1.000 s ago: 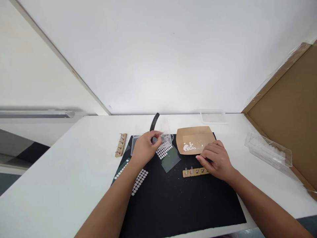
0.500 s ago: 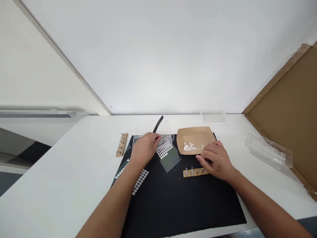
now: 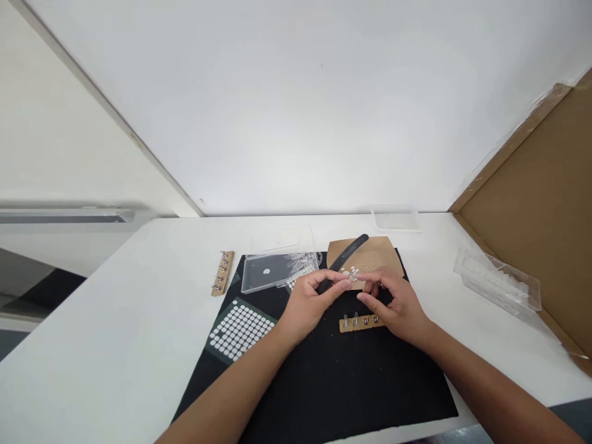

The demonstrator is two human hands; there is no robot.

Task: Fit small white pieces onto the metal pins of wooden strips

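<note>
My left hand [image 3: 314, 297] is closed, with a curved black nail file [image 3: 349, 254] running out from its fingers over the shallow brown paper tray [image 3: 391, 250]. Its thumb and index fingertips meet at the tray's near edge; a tiny clear piece may be between them, too small to tell. My right hand [image 3: 393, 299] has its index fingertip close against the left fingertips, while its thumb is held apart. Small white bits lie in the tray behind the fingers. Just below the right hand, a tan strip [image 3: 348, 327] carries clear upright pieces and round metal studs.
A clear plastic box [image 3: 263, 282] with clear slivers stands behind a dark sheet of white dots [image 3: 243, 330] on the black mat [image 3: 346, 388]. Another studded strip [image 3: 222, 273] lies left. Clear containers [image 3: 499, 280] sit right, beside a cardboard panel [image 3: 531, 185].
My left hand has moved right from the clear box to the tray, bringing the nail file with it. My right hand has shifted slightly left, its index finger stretching towards the left fingertips.
</note>
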